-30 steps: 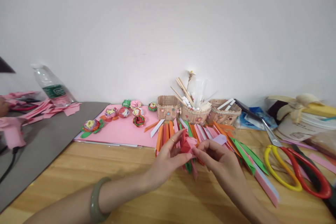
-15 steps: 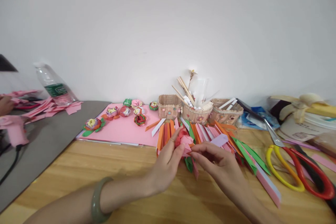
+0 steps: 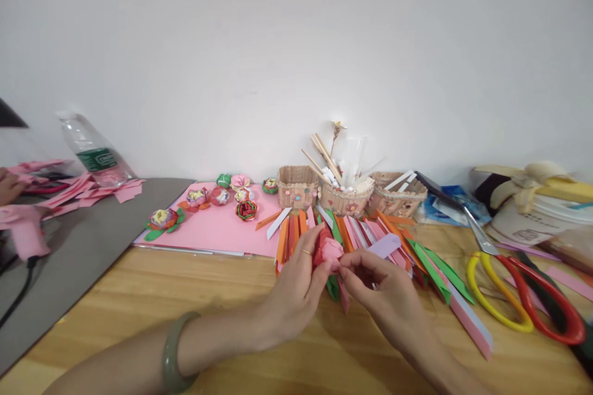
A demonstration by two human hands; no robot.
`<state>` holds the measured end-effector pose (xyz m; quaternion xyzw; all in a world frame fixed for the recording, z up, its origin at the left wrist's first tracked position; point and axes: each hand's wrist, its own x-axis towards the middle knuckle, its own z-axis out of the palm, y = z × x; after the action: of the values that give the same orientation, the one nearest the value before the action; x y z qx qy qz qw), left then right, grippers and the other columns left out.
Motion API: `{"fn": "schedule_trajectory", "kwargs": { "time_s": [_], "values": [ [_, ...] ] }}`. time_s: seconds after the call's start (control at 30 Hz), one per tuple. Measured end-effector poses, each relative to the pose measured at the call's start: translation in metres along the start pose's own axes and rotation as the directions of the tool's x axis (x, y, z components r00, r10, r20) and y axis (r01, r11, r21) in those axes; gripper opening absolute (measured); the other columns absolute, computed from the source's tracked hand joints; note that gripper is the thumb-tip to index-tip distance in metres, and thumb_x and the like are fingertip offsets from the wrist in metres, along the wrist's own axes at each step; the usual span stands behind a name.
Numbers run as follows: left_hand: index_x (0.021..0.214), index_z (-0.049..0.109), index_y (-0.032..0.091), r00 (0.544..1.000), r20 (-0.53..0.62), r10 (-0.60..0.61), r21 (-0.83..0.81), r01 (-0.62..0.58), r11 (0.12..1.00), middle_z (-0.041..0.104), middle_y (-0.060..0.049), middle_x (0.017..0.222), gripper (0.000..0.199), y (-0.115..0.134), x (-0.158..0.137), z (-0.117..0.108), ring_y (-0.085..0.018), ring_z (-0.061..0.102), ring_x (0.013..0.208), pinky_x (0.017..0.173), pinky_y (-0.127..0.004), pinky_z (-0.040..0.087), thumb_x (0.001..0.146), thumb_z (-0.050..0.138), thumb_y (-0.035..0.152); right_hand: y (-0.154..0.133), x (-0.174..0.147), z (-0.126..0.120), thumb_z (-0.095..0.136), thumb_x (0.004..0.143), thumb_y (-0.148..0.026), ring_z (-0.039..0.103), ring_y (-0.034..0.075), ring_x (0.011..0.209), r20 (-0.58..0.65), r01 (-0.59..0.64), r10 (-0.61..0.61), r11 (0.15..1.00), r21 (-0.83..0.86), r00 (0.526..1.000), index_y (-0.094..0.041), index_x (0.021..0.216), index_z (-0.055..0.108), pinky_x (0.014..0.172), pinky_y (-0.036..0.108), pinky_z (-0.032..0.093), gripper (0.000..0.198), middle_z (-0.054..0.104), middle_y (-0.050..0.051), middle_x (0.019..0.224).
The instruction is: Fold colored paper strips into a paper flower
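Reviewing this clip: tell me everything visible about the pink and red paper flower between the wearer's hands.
The paper flower looks like folded paper layers gathered into a small rounded bud: lighter pink in front, deeper red along its left and upper edge. The left hand cups it from the left, thumb across its lower front. Fingertips of the right hand meet at its lower right edge; whether they grip it is unclear. It appears in front of colored paper strips; its underside is hidden.
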<state>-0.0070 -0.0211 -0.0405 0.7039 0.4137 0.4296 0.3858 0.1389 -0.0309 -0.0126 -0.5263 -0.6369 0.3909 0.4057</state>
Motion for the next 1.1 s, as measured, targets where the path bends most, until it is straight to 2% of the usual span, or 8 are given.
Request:
{"fn": "schedule_trajectory", "kwargs": {
  "time_s": [0.23, 0.47, 0.63, 0.77, 0.97, 1.1],
  "values": [
    [0.132, 0.023, 0.019, 1.0, -0.01, 0.022, 0.072, -0.021, 0.997, 0.029, -0.01, 0.14, 0.047, 0.003, 0.004, -0.002, -0.019, 0.025, 0.129, 0.107, -0.039, 0.023, 0.09, 0.032, 0.035, 0.0, 0.005, -0.005, 0.058, 0.072, -0.035, 0.046, 0.009, 0.042, 0.11, -0.164, 0.14, 0.956, 0.244, 0.984, -0.015, 0.074, 0.066, 0.043, 0.021, 0.035, 0.022, 0.055, -0.003, 0.048],
    [0.13, 0.026, 0.018, 1.0, -0.025, 0.009, 0.075, -0.008, 0.997, 0.034, -0.01, 0.135, 0.044, 0.005, 0.006, -0.004, -0.017, 0.03, 0.126, 0.107, -0.038, 0.024, 0.09, 0.031, 0.035, 0.003, 0.008, -0.005, 0.065, 0.069, -0.035, 0.042, 0.005, 0.038, 0.137, -0.211, 0.174, 0.914, 0.346, 0.975, -0.014, 0.075, 0.069, 0.04, 0.019, 0.024, 0.022, 0.057, -0.002, 0.049],
    [0.131, 0.022, 0.019, 0.999, -0.004, 0.047, 0.121, -0.046, 0.992, 0.031, -0.01, 0.137, 0.046, 0.002, 0.004, -0.003, -0.018, 0.028, 0.127, 0.106, -0.038, 0.024, 0.089, 0.034, 0.033, 0.005, 0.006, -0.002, 0.06, 0.071, -0.036, 0.044, 0.008, 0.041, 0.082, -0.168, 0.153, 0.96, 0.226, 0.985, -0.015, 0.066, 0.063, 0.042, 0.02, 0.032, 0.022, 0.054, -0.003, 0.044],
    [0.128, 0.028, 0.02, 0.998, -0.022, 0.058, 0.124, -0.055, 0.991, 0.037, -0.009, 0.132, 0.043, 0.0, 0.004, -0.002, -0.019, 0.033, 0.122, 0.104, -0.038, 0.027, 0.088, 0.038, 0.031, 0.006, 0.005, 0.001, 0.054, 0.072, -0.03, 0.048, 0.01, 0.041, 0.003, -0.113, 0.113, 0.989, 0.097, 0.994, -0.016, 0.069, 0.061, 0.043, 0.021, 0.037, 0.016, 0.054, -0.004, 0.048],
    [0.126, 0.028, 0.021, 0.997, -0.039, 0.062, 0.132, -0.057, 0.99, 0.038, -0.008, 0.129, 0.042, -0.001, 0.005, -0.001, -0.017, 0.035, 0.12, 0.103, -0.036, 0.028, 0.087, 0.04, 0.028, 0.011, 0.003, 0.002, 0.05, 0.076, -0.031, 0.052, 0.013, 0.044, -0.051, 0.048, -0.053, 0.994, -0.102, 0.997, -0.016, 0.072, 0.061, 0.047, 0.024, 0.04, 0.018, 0.057, -0.001, 0.051],
    [0.126, 0.029, 0.022, 0.996, -0.048, 0.08, 0.138, -0.072, 0.988, 0.037, -0.008, 0.13, 0.044, -0.002, 0.004, 0.0, -0.018, 0.034, 0.121, 0.103, -0.037, 0.028, 0.085, 0.043, 0.024, 0.014, 0.001, 0.003, 0.05, 0.079, -0.031, 0.052, 0.013, 0.042, -0.072, 0.049, -0.056, 0.994, -0.099, 0.996, -0.016, 0.075, 0.061, 0.047, 0.024, 0.04, 0.019, 0.056, -0.001, 0.049]
  ]
}}
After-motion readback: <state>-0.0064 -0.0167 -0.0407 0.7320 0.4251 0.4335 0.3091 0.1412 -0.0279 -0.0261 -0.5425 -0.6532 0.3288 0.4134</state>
